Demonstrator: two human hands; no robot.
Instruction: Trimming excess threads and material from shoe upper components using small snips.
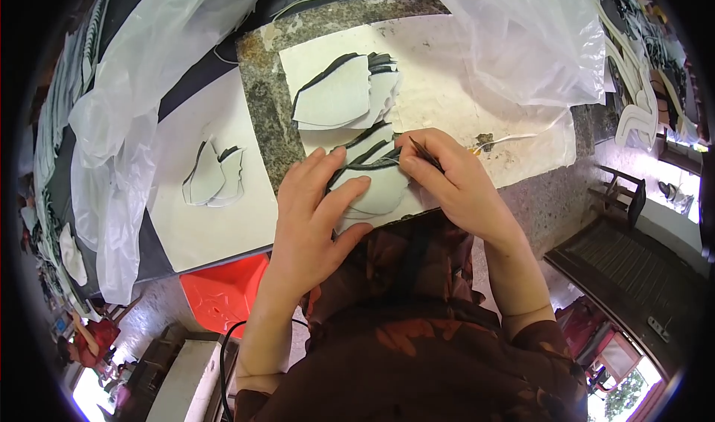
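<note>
Overlapping pale pieces with black edging (376, 191), fabric by their look, lie at the table's near edge between my hands. My left hand (305, 202) rests on their left side, fingers spread and the index fingertip pressing the top piece. At the right side my right hand (462, 187) is closed, its thumb and forefinger pinched at the black edging. A thin dark pointed tool (424, 154) sticks out of that hand; its exact kind cannot be made out. Just beyond lies a stack of similar pale pieces (335, 94).
White paper sheets (514, 139) cover parts of the stone tabletop (261, 102). More edged pieces (214, 176) lie on the left sheet. Clear plastic bags (123, 124) drape over the left and far right. A red plastic stool (223, 292) stands below the front edge.
</note>
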